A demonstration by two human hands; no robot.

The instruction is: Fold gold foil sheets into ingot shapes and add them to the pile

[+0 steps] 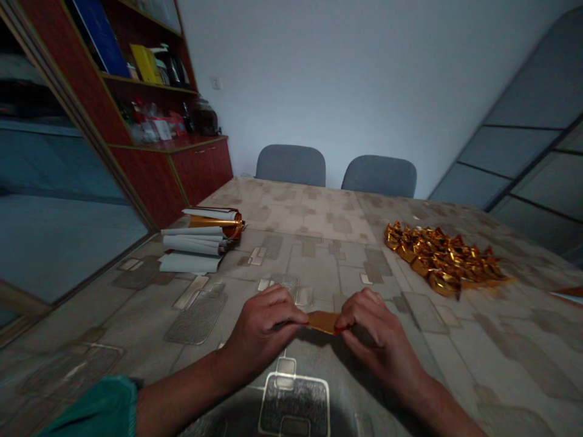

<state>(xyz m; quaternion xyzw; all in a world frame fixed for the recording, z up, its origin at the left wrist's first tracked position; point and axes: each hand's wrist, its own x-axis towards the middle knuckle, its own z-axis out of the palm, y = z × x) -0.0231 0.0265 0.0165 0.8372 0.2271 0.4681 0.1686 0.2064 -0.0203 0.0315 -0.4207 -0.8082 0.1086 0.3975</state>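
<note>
My left hand [264, 328] and my right hand [373, 331] rest on the table [319, 243] near its front edge. Both pinch the ends of a small folded piece of gold paper [323, 320], which lies flat between them. The fingers of each hand are curled and pressed onto the paper. A green sleeve covers my left forearm at the lower left.
A heap of several folded gold paper pieces [444, 258] lies at the right. Rolled white and gold sheets [200, 240] sit at the left edge. Two grey chairs [291, 164] stand behind the table, a wooden cabinet [182, 164] to the left.
</note>
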